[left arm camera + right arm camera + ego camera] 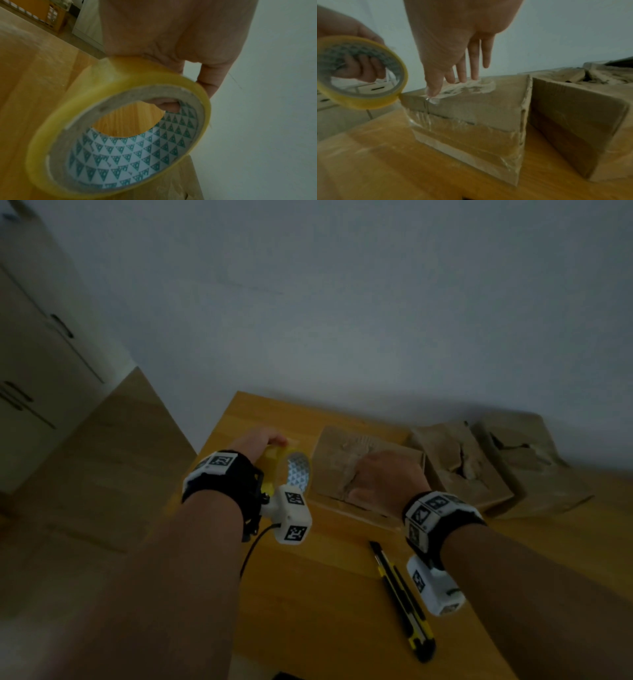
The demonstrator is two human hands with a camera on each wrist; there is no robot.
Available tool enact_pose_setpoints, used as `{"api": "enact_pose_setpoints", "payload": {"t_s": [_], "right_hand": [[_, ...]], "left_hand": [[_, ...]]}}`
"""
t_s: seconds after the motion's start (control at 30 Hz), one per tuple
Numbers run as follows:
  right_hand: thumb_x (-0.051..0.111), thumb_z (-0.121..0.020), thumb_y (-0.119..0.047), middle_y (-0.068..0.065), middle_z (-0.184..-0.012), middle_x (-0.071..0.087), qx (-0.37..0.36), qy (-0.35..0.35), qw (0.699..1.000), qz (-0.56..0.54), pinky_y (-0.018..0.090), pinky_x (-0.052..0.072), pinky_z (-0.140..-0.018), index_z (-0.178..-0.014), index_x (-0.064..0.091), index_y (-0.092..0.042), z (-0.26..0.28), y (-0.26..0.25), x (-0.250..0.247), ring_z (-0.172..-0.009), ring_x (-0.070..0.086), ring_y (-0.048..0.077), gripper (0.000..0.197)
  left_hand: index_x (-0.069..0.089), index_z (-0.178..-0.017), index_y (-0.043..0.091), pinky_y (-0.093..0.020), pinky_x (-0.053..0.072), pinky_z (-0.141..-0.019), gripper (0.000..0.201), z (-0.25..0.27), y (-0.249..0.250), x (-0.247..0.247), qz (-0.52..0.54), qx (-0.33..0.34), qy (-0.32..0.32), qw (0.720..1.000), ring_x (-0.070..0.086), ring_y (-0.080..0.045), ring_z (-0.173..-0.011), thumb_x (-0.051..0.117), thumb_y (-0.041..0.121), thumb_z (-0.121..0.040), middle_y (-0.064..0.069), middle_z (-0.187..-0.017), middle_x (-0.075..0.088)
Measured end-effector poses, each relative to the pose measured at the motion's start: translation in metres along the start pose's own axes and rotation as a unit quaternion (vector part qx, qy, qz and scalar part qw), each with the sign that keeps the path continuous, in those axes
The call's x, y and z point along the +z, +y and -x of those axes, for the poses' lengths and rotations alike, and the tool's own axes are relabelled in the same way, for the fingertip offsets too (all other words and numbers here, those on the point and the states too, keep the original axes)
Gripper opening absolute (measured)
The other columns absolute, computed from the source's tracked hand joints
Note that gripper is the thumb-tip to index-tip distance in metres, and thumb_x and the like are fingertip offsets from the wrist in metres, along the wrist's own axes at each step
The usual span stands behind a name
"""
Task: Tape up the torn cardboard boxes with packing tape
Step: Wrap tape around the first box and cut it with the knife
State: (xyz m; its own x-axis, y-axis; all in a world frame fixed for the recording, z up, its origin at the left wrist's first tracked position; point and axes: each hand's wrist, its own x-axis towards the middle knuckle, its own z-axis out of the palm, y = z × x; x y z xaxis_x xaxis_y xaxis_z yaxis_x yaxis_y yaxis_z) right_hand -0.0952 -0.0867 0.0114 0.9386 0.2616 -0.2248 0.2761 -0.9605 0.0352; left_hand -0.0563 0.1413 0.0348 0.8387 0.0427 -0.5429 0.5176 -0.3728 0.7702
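left hand (pixel 255 441): gripping the round yellow-edged roll of clear packing tape (pixel 118 135), fingers curling through its patterned core; holding it upright, just off the near box's left edge.
right hand (pixel 385 479): lying open, straight fingers (pixel 462 73) pressing a shiny tape strip onto the top of the nearest brown cardboard box (pixel 471 121).
progress: seemingly partway; nearest box showing tape on top and front, two torn brown boxes (pixel 459 460) to the right of the right hand looking untaped.
roll axis: running roughly level, opening facing the left wrist.
strip axis: running left-right across the box top, toward the roll.
nearby: yellow-and-black utility knife (pixel 404 601) lying below the right wrist on the wooden table (pixel 325 594).
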Motion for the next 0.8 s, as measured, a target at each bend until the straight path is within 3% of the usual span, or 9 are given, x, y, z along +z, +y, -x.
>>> {"api": "enact_pose_setpoints", "payload": {"t_s": [0.07,0.13,0.3,0.4,0.57,0.63,0.67,0.73,0.8], "right_hand": [[0.046,-0.086,-0.065,-0.012,-0.111,0.059,0.007,-0.031,0.999,-0.006,0.034,0.048,-0.084,-0.121,0.058,-0.028,-0.002,0.007,0.002,-0.109,0.056,0.016,0.053],[0.043,-0.086,-0.069,-0.004,-0.146,0.043,0.017,-0.052,0.999,-0.004,0.043,0.036,-0.108,-0.139,0.046,-0.028,-0.002,0.013,0.006,-0.134,0.040,0.021,0.067],[0.053,-0.074,-0.077,0.005,-0.157,0.020,0.147,-0.052,0.982,-0.104,0.053,0.019,-0.117,-0.150,0.019,-0.030,-0.017,0.034,0.020,-0.146,0.012,0.032,0.095],[0.053,-0.069,-0.082,0.010,-0.155,0.024,0.185,-0.108,0.972,-0.091,0.052,0.024,-0.116,-0.152,0.010,-0.027,-0.024,0.036,0.017,-0.144,0.017,0.035,0.109],[0.046,-0.065,-0.089,0.016,-0.151,0.033,0.252,-0.172,0.952,-0.032,0.050,0.029,-0.112,-0.138,0.043,-0.019,-0.038,0.031,0.007,-0.139,0.029,0.036,0.101],[0.040,-0.071,-0.088,0.013,-0.126,0.060,0.248,-0.185,0.951,-0.023,0.046,0.040,-0.105,-0.093,0.064,-0.024,-0.040,0.029,0.003,-0.119,0.053,0.031,0.071],[0.039,-0.077,-0.083,0.008,-0.108,0.067,0.248,-0.186,0.950,-0.038,0.042,0.046,-0.097,-0.075,0.060,-0.031,-0.041,0.029,0.003,-0.103,0.061,0.028,0.056],[0.036,-0.091,-0.069,0.004,-0.077,0.061,0.252,-0.179,0.945,-0.104,0.034,0.049,-0.075,-0.066,0.053,-0.032,-0.040,0.025,0.001,-0.073,0.060,0.022,0.048],[0.029,-0.096,-0.064,0.006,-0.072,0.057,0.290,-0.173,0.929,-0.150,0.033,0.044,-0.067,-0.073,0.058,-0.016,-0.038,0.024,-0.001,-0.066,0.055,0.022,0.060]], "left_hand": [[0.072,-0.084,0.022,-0.052,0.038,-0.104,0.028,-0.001,0.002,-0.001,-0.001,0.014,-0.005,1.000,0.050,-0.035,-0.117,0.049,0.036,-0.090,-0.010,-0.130,0.054],[0.068,-0.100,0.008,-0.051,0.037,-0.106,0.030,-0.004,0.003,-0.001,0.005,0.027,-0.010,1.000,0.049,-0.036,-0.120,0.042,0.025,-0.098,-0.014,-0.132,0.053],[0.065,-0.070,0.022,-0.053,0.037,-0.106,0.032,-0.020,-0.002,-0.005,0.011,0.025,-0.008,1.000,0.051,-0.036,-0.117,0.045,0.026,-0.095,-0.013,-0.126,0.057],[0.063,-0.067,0.023,-0.054,0.038,-0.104,0.032,-0.027,-0.006,-0.007,0.021,0.029,-0.014,0.999,0.051,-0.037,-0.116,0.046,0.023,-0.095,-0.016,-0.125,0.058],[0.069,-0.064,0.029,-0.053,0.038,-0.104,0.031,-0.032,-0.007,-0.020,0.058,0.001,0.005,0.998,0.050,-0.034,-0.116,0.053,0.032,-0.090,-0.008,-0.126,0.056],[0.072,-0.060,0.030,-0.053,0.038,-0.105,0.030,-0.033,-0.007,-0.025,0.076,-0.011,0.021,0.997,0.050,-0.035,-0.118,0.057,0.036,-0.085,-0.008,-0.129,0.055],[0.073,-0.059,0.034,-0.054,0.039,-0.104,0.026,-0.034,-0.007,-0.028,0.085,-0.015,0.027,0.996,0.050,-0.036,-0.119,0.060,0.040,-0.080,-0.007,-0.130,0.055],[0.073,-0.059,0.041,-0.054,0.039,-0.104,0.021,-0.037,-0.007,-0.033,0.092,-0.015,0.026,0.995,0.050,-0.036,-0.120,0.060,0.044,-0.075,-0.008,-0.131,0.055],[0.073,-0.062,0.043,-0.054,0.039,-0.104,0.017,-0.043,-0.009,-0.035,0.095,-0.022,0.019,0.995,0.050,-0.037,-0.120,0.060,0.047,-0.072,-0.008,-0.132,0.056]]}}
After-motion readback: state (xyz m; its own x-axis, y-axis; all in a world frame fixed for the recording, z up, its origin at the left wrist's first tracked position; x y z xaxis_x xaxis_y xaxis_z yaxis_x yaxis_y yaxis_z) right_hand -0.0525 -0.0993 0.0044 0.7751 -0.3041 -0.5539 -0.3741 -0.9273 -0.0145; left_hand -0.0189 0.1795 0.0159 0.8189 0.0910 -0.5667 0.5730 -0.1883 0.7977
